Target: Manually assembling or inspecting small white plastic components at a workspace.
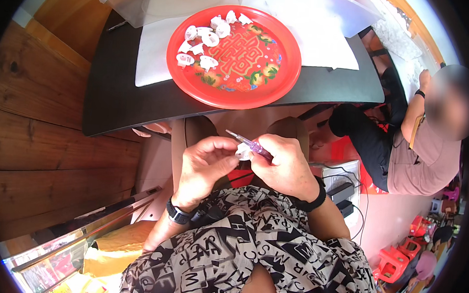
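Head view. The left hand (208, 163) is closing its fingers around a small white plastic part (243, 153), held just below the near edge of the black bench (115, 103). The right hand (284, 167) is gripping a purple-handled screwdriver (250, 143) in a closed grip, its metal tip pointing up-left toward the bench edge and lying across the white part. Both hands are hovering over the person's lap, off the bench.

On the bench, a red round tray (281, 69) is carrying a cluster of white plastic parts (205, 39) at its far-left side. A clear plastic sheet (162, 5) is lying beyond the tray. Right of the bench, another person (414, 150) is sitting. A wooden wall (44, 136) is standing left of the bench.
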Tool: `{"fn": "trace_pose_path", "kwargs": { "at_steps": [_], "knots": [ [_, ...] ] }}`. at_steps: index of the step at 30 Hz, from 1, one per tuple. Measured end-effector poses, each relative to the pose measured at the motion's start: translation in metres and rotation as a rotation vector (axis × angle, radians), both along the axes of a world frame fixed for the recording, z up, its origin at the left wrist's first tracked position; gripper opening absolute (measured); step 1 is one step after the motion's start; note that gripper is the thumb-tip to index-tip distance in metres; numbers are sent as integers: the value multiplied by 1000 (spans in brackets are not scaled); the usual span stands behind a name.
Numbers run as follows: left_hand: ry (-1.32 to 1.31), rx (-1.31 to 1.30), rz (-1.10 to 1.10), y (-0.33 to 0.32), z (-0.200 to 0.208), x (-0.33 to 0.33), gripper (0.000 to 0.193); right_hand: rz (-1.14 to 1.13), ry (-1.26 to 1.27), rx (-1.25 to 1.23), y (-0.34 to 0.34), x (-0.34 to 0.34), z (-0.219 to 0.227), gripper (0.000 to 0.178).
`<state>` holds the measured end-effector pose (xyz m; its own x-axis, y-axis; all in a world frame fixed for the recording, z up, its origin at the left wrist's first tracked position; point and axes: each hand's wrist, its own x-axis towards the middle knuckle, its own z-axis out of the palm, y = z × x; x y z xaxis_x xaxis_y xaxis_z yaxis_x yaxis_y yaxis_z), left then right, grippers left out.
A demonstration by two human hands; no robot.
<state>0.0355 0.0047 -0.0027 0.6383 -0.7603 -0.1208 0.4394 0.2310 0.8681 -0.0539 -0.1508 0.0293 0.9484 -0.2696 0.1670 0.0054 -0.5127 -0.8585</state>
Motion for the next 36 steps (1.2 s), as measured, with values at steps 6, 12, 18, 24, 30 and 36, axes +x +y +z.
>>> {"fn": "trace_pose_path", "kwargs": {
  "at_steps": [6, 12, 18, 24, 30, 36],
  "knots": [
    [-302, 33, -42, 0, 2, 5, 26, 87, -50, -124, -2, 6, 1, 10],
    [-105, -2, 58, -4, -3, -3, 25, 19, -86, 109, 3, 2, -9, 9],
    [-190, 21, 11, 1, 1, -2, 27, 52, -33, 136, 2, 2, -2, 5],
    [-274, -3, 12, 0, -1, -4, 26, 88, -60, 105, 0, 4, -1, 6],
    [-214, -4, 51, 1, -9, -4, 26, 95, -72, 74, 1, 11, -11, 6],
    [-80, -58, 197, 1, -12, -2, 25, 38, -153, 25, 4, 6, -14, 16]
  ]
}}
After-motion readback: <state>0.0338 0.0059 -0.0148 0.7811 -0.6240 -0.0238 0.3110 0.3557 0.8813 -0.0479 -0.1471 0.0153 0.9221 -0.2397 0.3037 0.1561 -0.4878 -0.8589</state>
